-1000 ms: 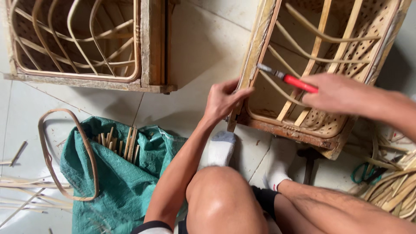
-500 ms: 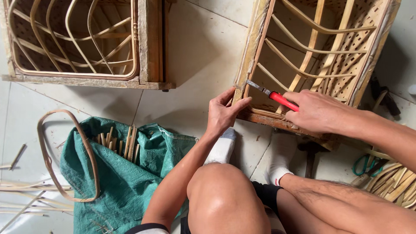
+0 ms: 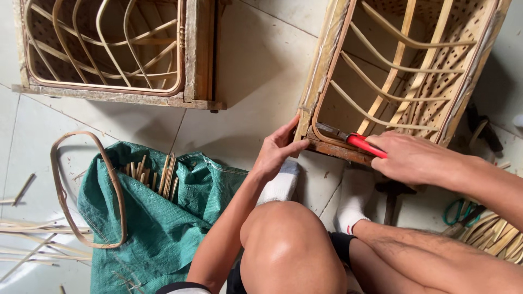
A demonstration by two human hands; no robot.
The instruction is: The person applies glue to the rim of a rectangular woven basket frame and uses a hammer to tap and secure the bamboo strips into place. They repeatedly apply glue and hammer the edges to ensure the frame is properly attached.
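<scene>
my left hand (image 3: 277, 155) grasps the rattan frame (image 3: 321, 81) at its near corner; my right hand (image 3: 414, 159) is clenched around a red-handled tool (image 3: 357, 141) on its bottom rail.

Rattan crate (image 3: 397, 81) at upper right of the frame, second crate (image 3: 109, 51) at upper left, tarp sack (image 3: 158, 223) on the floor at lower left, cane sticks (image 3: 152, 177) in it, bent loop (image 3: 87, 190) on its left edge, hammer (image 3: 393, 197) below the right crate, knees at bottom centre
</scene>
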